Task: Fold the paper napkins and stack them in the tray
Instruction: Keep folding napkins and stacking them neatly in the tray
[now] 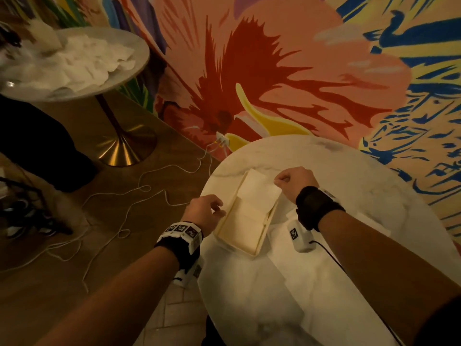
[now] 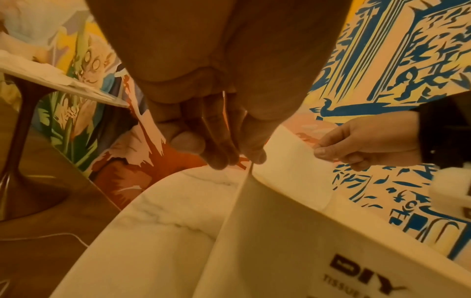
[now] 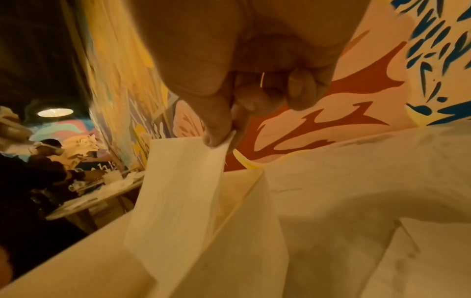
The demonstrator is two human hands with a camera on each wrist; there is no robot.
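A cream tray (image 1: 238,236) printed "DIY TISSUE" on its outer wall (image 2: 280,242) lies on the round marble table (image 1: 349,176). My right hand (image 1: 278,182) pinches one corner of a folded white napkin (image 1: 259,186) between thumb and forefinger. The napkin hangs over the tray's far end, as the right wrist view shows (image 3: 178,181). My left hand (image 1: 220,211) is at the tray's left wall, and its fingertips (image 2: 221,161) and thumb close on the thin rim there. Pale folded sheets lie inside the tray's far half.
Flat unfolded napkins (image 1: 311,283) are spread on the table near my right forearm. A second round table (image 1: 119,81) at upper left carries a heap of napkins, with a person in dark clothes beside it. White cables (image 1: 149,186) trail over the wooden floor. A painted wall stands behind the table.
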